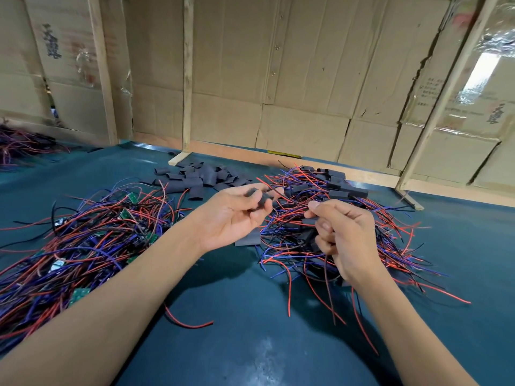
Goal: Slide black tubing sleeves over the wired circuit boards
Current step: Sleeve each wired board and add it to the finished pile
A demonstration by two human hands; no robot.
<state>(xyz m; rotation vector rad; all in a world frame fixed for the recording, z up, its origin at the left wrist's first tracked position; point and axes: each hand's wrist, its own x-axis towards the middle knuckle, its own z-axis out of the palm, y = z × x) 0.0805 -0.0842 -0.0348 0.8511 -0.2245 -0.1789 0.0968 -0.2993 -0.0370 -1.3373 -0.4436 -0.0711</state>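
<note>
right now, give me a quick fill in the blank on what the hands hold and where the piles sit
1. The left hand pinches a short black tubing sleeve between thumb and ____.
2. The right hand grips a bundle of red, blue and black ____.
3. The loose heap of empty black sleeves lies on the ____ table mat.
4. The bare green circuit boards lie in the tangle on the person's ____ side.

Missing: fingers; wires; teal; left
</note>
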